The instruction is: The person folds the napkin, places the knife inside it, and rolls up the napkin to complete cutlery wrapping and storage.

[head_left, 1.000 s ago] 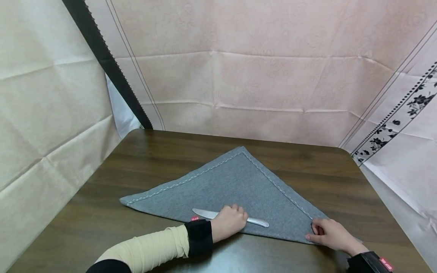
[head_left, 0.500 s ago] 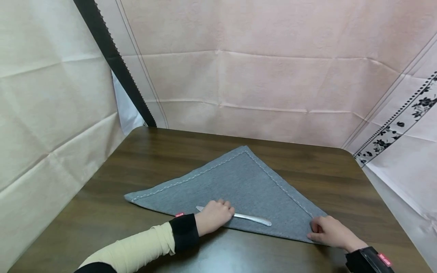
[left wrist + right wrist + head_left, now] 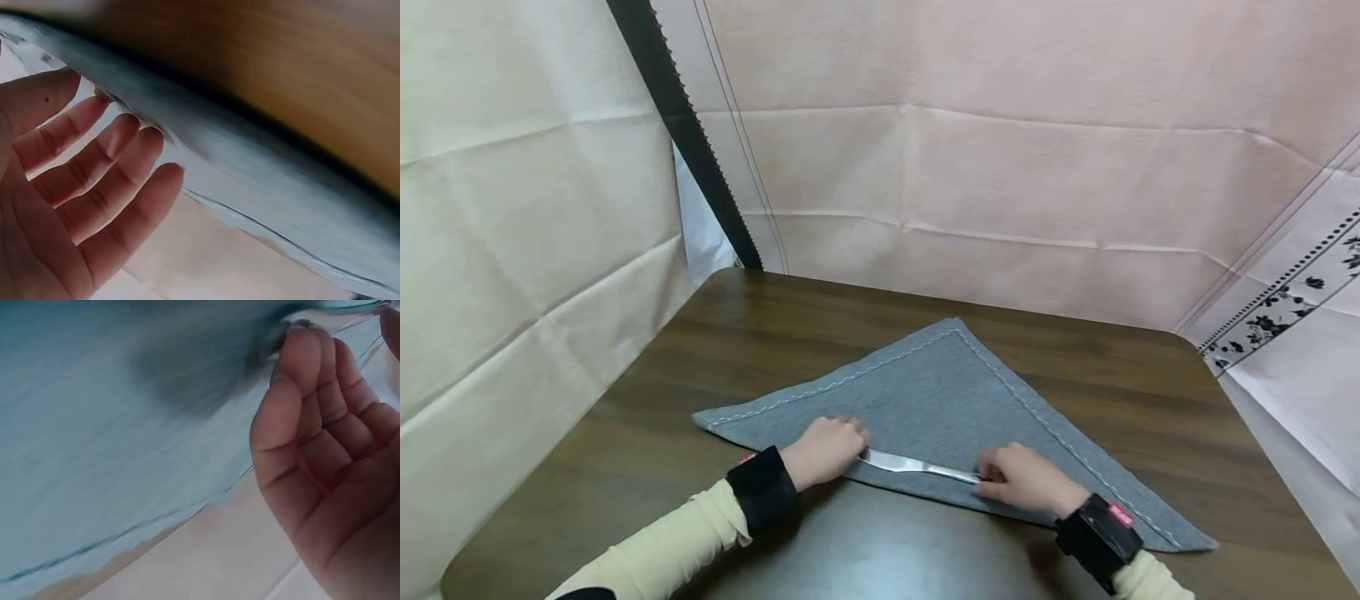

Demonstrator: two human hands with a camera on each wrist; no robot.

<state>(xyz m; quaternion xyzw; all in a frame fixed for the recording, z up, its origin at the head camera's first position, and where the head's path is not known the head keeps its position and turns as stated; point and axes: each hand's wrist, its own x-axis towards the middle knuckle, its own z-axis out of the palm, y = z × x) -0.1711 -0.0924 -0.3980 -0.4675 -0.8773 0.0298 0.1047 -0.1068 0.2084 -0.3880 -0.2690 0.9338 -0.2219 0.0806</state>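
A silver table knife [image 3: 898, 462] lies along the front part of a grey-blue cloth [image 3: 955, 392], which is folded into a triangle with pale stitching near its edges. My left hand [image 3: 829, 450] is over the blade end and hides the tip. In the left wrist view the fingers [image 3: 128, 156] of that hand are relaxed and slightly bent, tips at the cloth, thumb apart. At the handle end my right hand [image 3: 1022, 477] pinches the knife between thumb and curled fingers. The right wrist view shows these fingers [image 3: 300, 362] drawn together over the cloth.
The cloth lies on a dark brown wooden table [image 3: 820, 308] with rounded corners. Pale hanging sheets [image 3: 1000, 183] surround the table behind and at the sides; a black strip [image 3: 692, 133] runs down at the left.
My left hand has slid left along the knife toward the blade tip. My right hand has moved left from the cloth's right corner to the handle. The view has shifted slightly.
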